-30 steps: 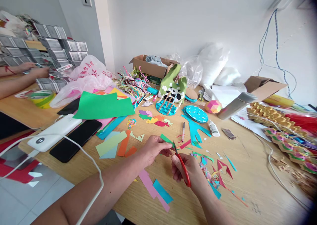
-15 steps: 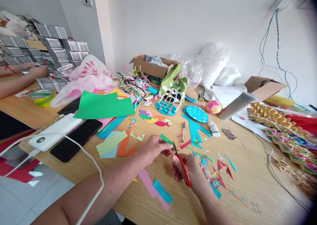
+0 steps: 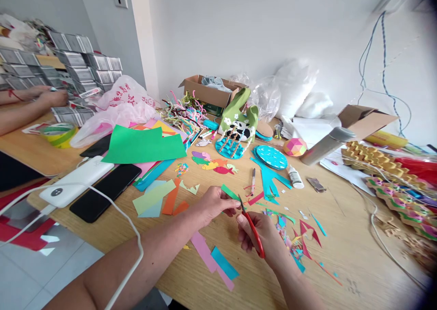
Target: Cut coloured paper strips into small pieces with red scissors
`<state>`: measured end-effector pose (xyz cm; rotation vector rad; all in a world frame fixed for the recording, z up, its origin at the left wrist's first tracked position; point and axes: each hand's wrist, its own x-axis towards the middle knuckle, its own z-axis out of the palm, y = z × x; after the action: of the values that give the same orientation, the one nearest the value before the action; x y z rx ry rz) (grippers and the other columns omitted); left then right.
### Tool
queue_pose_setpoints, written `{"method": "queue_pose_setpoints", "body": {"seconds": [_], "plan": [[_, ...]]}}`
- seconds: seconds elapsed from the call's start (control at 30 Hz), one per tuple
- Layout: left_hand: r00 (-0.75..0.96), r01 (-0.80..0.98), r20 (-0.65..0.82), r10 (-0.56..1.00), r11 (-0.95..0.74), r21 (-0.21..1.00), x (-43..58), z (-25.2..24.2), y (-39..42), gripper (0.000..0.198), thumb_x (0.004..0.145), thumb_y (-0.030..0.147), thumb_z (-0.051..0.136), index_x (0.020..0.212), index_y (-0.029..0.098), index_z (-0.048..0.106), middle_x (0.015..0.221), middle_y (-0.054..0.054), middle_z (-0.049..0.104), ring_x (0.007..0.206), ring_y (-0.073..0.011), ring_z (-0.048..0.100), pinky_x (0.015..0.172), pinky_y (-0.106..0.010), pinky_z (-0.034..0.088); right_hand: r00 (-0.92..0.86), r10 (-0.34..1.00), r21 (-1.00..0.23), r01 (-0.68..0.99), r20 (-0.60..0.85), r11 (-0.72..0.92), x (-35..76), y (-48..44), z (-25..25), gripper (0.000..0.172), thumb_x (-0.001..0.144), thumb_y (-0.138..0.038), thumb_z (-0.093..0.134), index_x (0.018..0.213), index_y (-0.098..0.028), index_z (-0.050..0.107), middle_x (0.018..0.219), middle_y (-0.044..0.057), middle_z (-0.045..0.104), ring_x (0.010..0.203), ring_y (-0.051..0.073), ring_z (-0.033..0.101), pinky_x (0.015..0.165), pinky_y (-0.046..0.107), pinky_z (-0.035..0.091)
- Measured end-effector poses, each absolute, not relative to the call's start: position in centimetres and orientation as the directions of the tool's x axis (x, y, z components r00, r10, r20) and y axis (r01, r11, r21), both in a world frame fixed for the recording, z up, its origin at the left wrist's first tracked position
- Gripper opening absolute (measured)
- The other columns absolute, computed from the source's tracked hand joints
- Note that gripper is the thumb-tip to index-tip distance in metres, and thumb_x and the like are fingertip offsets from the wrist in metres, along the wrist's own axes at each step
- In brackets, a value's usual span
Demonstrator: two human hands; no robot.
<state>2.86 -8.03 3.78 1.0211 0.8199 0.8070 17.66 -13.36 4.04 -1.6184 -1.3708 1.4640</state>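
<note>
Near the middle of the table, my left hand [image 3: 215, 206] pinches a small strip of green paper [image 3: 229, 191] between thumb and fingers. My right hand [image 3: 256, 231] grips red-handled scissors [image 3: 254, 229], their blades pointing up at the strip's right end. Whether the blades are parted is too small to tell. Beyond my hands lie several cut paper fish [image 3: 215, 163] in purple, yellow, red and green. A pen [image 3: 253, 178] lies just past the scissors. Paper scraps [image 3: 290, 241] are strewn to the right of my right hand.
A green sheet [image 3: 145, 145] tops coloured paper at left, beside a power bank [image 3: 75, 182] and a black phone [image 3: 105, 192]. A white cable [image 3: 134, 228] crosses over my left forearm. A glue bottle [image 3: 295, 177] and a grey flask [image 3: 328, 146] stand right. Another person's hands [image 3: 51, 96] work far left.
</note>
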Motion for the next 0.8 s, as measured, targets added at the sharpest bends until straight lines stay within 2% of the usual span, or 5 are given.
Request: {"method": "queue_pose_setpoints", "body": {"seconds": [0.53,0.8], "plan": [[0.434,-0.194,-0.233,0.87,0.343,0.919,2.83,3.5,-7.86,0.018,0.059,0.027,0.067,0.066,0.011,0.063,0.058,-0.002,0.06,0.053,-0.01,0.053,0.057,-0.025,0.043,-0.158,0.903,-0.887,0.317,-0.4,-0.337,17.76,-13.21,4.19,0.048,0.066,-0.062,0.061,0.062,-0.017,0.048,0.044,-0.002,0.057,0.033,0.011,0.053,0.031,0.017,0.038],[0.432,-0.18,-0.239,0.87,0.343,0.922,2.82,3.45,-7.83,0.018,0.059,0.028,0.067,0.065,0.011,0.063,0.056,-0.002,0.059,0.052,-0.0101,0.053,0.057,-0.025,0.042,-0.16,0.916,-0.898,0.318,-0.368,-0.305,17.76,-13.25,4.31,0.05,0.065,-0.065,0.06,0.059,-0.017,0.048,0.044,-0.001,0.056,0.034,0.011,0.054,0.034,0.019,0.04]]}}
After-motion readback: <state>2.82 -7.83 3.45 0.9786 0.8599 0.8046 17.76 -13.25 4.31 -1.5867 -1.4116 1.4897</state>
